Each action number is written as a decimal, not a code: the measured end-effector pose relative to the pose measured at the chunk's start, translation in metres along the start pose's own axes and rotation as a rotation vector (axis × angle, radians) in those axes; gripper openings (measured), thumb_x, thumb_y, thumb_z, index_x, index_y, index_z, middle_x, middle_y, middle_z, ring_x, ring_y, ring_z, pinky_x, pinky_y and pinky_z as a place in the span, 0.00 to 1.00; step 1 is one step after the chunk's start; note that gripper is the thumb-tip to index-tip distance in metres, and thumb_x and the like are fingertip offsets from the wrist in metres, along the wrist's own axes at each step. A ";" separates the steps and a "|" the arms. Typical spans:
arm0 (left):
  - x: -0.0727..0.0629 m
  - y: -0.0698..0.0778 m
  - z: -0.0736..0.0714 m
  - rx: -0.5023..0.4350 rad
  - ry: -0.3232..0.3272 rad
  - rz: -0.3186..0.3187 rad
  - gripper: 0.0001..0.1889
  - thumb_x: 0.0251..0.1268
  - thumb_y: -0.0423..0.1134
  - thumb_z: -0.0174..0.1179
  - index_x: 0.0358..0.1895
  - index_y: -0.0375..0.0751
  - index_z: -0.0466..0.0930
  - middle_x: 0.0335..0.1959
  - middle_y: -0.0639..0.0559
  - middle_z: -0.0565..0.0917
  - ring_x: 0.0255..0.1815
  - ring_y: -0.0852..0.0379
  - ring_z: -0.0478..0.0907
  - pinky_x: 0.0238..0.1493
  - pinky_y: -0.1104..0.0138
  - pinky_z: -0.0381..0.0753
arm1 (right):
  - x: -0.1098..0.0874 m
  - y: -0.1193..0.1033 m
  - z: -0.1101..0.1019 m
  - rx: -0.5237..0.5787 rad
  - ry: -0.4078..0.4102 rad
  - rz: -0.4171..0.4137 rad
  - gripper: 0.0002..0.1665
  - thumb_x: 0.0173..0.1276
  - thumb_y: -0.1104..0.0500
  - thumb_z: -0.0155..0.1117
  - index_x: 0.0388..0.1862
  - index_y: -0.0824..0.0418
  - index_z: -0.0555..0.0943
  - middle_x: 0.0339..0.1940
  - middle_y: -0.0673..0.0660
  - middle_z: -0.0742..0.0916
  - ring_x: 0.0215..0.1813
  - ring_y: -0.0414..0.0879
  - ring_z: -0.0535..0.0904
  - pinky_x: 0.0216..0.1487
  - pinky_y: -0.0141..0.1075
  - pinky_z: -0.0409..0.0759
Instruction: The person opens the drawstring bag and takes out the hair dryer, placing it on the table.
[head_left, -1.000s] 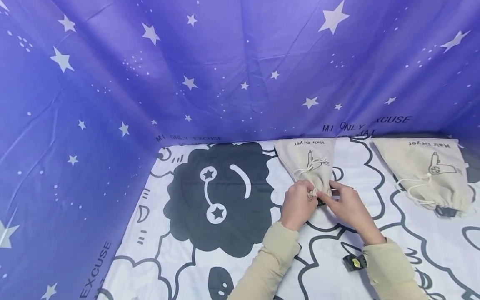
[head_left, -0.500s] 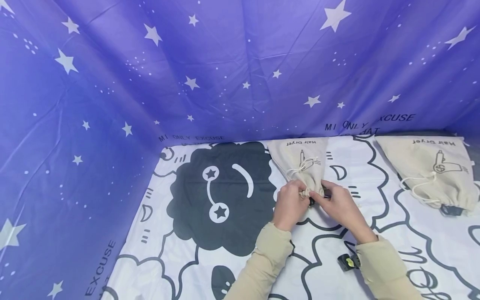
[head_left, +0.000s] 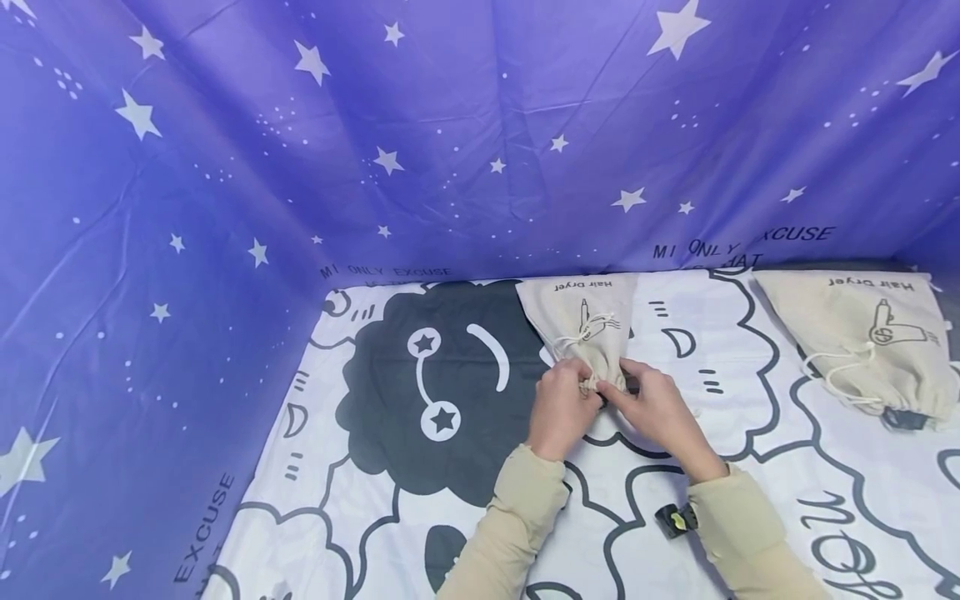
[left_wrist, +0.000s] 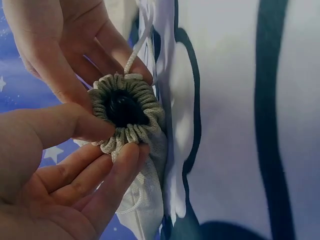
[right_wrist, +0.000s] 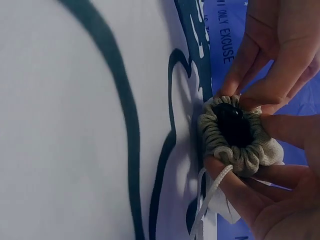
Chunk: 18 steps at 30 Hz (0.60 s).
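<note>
The drawstring bag [head_left: 581, 321] printed "Hair Dryer" has slid to the person's left since a second ago: it then lay just right of the dark printed figure [head_left: 397, 392] on the white cloth [head_left: 885, 500], and now it covers part of that figure's right edge. The crescent print [head_left: 678, 343], half hidden then, shows whole on the bag's other side. Both hands have travelled with it, their pose much the same. The left hand [head_left: 561, 404] has its grip clamped on the gathered mouth, thumb against finger; the right hand [head_left: 658, 408] pinches the opposite side of that rim. A black object [left_wrist: 122, 107] shows inside the puckered mouth, which faces the person. The bag's far end lies by the starry purple curtain [head_left: 420, 100]. The second drawstring bag [head_left: 870, 350], well apart at the right, has stayed in place.
</note>
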<state>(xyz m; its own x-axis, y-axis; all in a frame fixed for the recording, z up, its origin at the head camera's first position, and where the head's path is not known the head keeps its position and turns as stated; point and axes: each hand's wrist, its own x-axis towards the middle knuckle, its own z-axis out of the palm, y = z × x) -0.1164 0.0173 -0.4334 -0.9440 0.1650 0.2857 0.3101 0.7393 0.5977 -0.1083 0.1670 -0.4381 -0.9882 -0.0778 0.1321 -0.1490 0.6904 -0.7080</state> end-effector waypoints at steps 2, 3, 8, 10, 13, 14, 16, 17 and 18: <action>0.000 -0.003 -0.003 0.002 0.004 -0.003 0.09 0.48 0.32 0.71 0.35 0.42 0.84 0.33 0.52 0.85 0.32 0.53 0.83 0.33 0.66 0.79 | 0.001 -0.004 0.003 0.006 -0.010 0.001 0.28 0.70 0.56 0.65 0.59 0.76 0.76 0.46 0.73 0.86 0.49 0.65 0.84 0.50 0.56 0.80; 0.000 -0.004 -0.004 0.001 0.004 -0.006 0.09 0.48 0.32 0.71 0.35 0.42 0.84 0.33 0.52 0.85 0.32 0.53 0.83 0.32 0.66 0.79 | 0.002 -0.005 0.004 0.007 -0.014 0.001 0.28 0.70 0.55 0.65 0.60 0.76 0.75 0.47 0.73 0.86 0.49 0.65 0.84 0.50 0.56 0.80; -0.001 -0.011 -0.009 -0.007 -0.011 -0.038 0.09 0.49 0.32 0.71 0.36 0.42 0.84 0.33 0.53 0.85 0.31 0.54 0.82 0.32 0.67 0.78 | 0.004 -0.010 0.010 0.016 -0.028 0.014 0.33 0.70 0.55 0.65 0.63 0.79 0.71 0.52 0.76 0.83 0.50 0.66 0.84 0.50 0.55 0.81; -0.002 -0.014 -0.011 -0.011 -0.012 -0.051 0.09 0.49 0.32 0.71 0.36 0.42 0.84 0.33 0.53 0.84 0.31 0.54 0.81 0.31 0.67 0.78 | 0.004 -0.011 0.014 0.017 -0.021 0.011 0.35 0.70 0.55 0.65 0.64 0.81 0.70 0.53 0.77 0.82 0.50 0.66 0.84 0.50 0.54 0.82; -0.002 -0.018 -0.014 -0.015 -0.005 -0.064 0.10 0.49 0.32 0.71 0.36 0.42 0.84 0.33 0.53 0.84 0.31 0.54 0.82 0.31 0.67 0.78 | 0.006 -0.013 0.019 0.034 -0.013 0.003 0.33 0.69 0.56 0.66 0.63 0.79 0.72 0.52 0.76 0.83 0.49 0.65 0.85 0.49 0.54 0.82; -0.002 -0.020 -0.015 -0.015 0.002 -0.062 0.10 0.48 0.32 0.71 0.36 0.42 0.84 0.33 0.53 0.84 0.30 0.54 0.82 0.30 0.67 0.78 | 0.007 -0.015 0.021 0.036 -0.013 0.003 0.33 0.69 0.56 0.66 0.63 0.79 0.72 0.52 0.76 0.83 0.49 0.65 0.85 0.49 0.54 0.82; -0.002 -0.022 -0.017 -0.017 0.010 -0.060 0.09 0.48 0.32 0.71 0.35 0.42 0.84 0.32 0.53 0.84 0.30 0.54 0.81 0.30 0.68 0.78 | 0.007 -0.017 0.023 0.041 -0.021 0.012 0.34 0.69 0.55 0.66 0.63 0.79 0.71 0.53 0.76 0.83 0.50 0.66 0.84 0.49 0.54 0.82; -0.003 -0.024 -0.018 -0.017 0.013 -0.056 0.09 0.48 0.32 0.71 0.35 0.42 0.84 0.32 0.53 0.84 0.29 0.54 0.81 0.30 0.68 0.78 | 0.007 -0.018 0.025 0.046 -0.026 0.018 0.34 0.69 0.55 0.66 0.64 0.79 0.71 0.54 0.76 0.82 0.51 0.66 0.84 0.50 0.54 0.82; -0.003 -0.025 -0.019 -0.018 0.017 -0.051 0.09 0.47 0.32 0.71 0.34 0.42 0.84 0.31 0.53 0.84 0.29 0.54 0.81 0.30 0.68 0.78 | 0.007 -0.020 0.026 0.047 -0.032 0.024 0.35 0.69 0.55 0.66 0.64 0.79 0.71 0.55 0.76 0.82 0.51 0.66 0.84 0.50 0.54 0.82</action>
<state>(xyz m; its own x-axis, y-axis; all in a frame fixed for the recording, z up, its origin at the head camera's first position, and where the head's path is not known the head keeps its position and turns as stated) -0.1192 -0.0142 -0.4352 -0.9566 0.1167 0.2672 0.2641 0.7348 0.6247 -0.1135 0.1344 -0.4411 -0.9920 -0.0851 0.0934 -0.1263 0.6574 -0.7429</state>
